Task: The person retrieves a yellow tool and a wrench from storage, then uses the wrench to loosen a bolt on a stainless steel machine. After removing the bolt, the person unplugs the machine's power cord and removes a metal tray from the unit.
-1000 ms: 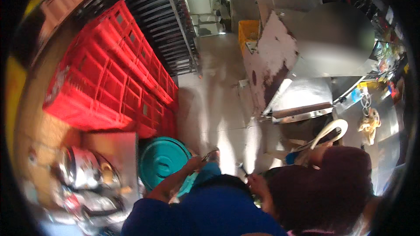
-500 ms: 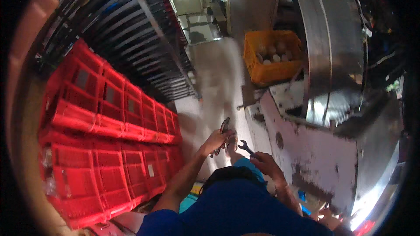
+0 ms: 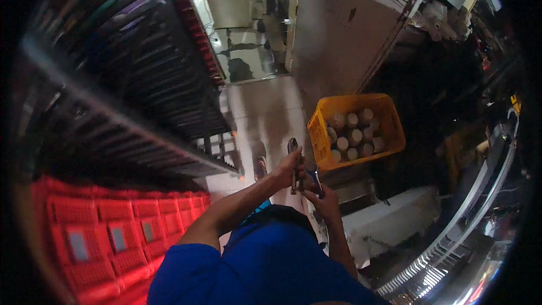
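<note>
Floor (image 3: pixel 265 99), yellow crate (image 3: pixel 350 102), cylinders (image 3: pixel 342 143) inside, handheld tools (image 3: pixel 292 145)

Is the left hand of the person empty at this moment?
No, the left hand holds a dark metal tool.

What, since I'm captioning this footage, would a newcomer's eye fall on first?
Probably the bright red crates at lower left, below a dark rack. Next, perhaps, the yellow crate right of centre, holding pale round objects. Near the middle, the left hand grips a metal tool and the right hand a slim tool.
</note>
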The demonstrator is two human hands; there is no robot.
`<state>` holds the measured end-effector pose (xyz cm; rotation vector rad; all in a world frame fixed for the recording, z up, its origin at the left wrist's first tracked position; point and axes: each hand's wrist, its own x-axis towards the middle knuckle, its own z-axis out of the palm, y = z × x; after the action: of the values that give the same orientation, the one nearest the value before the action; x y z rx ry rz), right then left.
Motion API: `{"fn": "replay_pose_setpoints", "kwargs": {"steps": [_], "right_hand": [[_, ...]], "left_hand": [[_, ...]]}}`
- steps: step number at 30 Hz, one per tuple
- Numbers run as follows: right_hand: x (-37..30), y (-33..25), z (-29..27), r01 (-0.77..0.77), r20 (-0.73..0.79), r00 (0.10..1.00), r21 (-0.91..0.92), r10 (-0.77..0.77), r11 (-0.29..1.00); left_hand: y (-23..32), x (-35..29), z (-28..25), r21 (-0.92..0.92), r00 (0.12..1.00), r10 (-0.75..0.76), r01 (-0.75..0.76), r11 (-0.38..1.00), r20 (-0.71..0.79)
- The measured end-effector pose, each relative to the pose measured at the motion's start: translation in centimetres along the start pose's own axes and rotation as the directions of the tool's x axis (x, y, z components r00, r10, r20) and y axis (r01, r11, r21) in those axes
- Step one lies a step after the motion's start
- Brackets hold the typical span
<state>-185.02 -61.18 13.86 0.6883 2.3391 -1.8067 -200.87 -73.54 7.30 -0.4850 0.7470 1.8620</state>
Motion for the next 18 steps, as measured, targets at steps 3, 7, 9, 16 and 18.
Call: {"fn": "replay_pose_setpoints", "kwargs": {"steps": [3, 7, 9, 16, 18], "right_hand": [[9.3, -3.9, 0.9, 0.119, 0.001, 0.993, -0.011, -0.119, 0.993], [20.0, -9.3, 1.1, -0.01, 0.021, 1.0, -0.113, 0.012, 0.994], [24.6, -12.6, 1.0, -0.013, 0.017, 1.0, -0.059, 0.014, 0.998], [46.7, -18.0, 1.8, 0.098, 0.146, 0.987, -0.157, -0.075, 0.983], [52.5, -21.9, 2.5, 0.135, 0.196, 0.977, -0.235, -0.089, 0.963]], "left_hand": [[6.6, 5.5, 3.7, 0.065, 0.986, 0.086, -0.077, 0.995, -0.145], [17.2, 8.2, 8.2, 0.036, 0.981, 0.113, -0.109, 0.993, -0.159], [21.1, 12.4, 7.9, 0.084, 0.98, 0.128, -0.116, 0.99, -0.153], [37.4, 22.7, 6.1, 0.153, 0.981, 0.193, -0.185, 0.971, -0.035], [43.2, 23.8, 6.8, 0.08, 0.959, 0.269, -0.262, 0.962, -0.088]]}}
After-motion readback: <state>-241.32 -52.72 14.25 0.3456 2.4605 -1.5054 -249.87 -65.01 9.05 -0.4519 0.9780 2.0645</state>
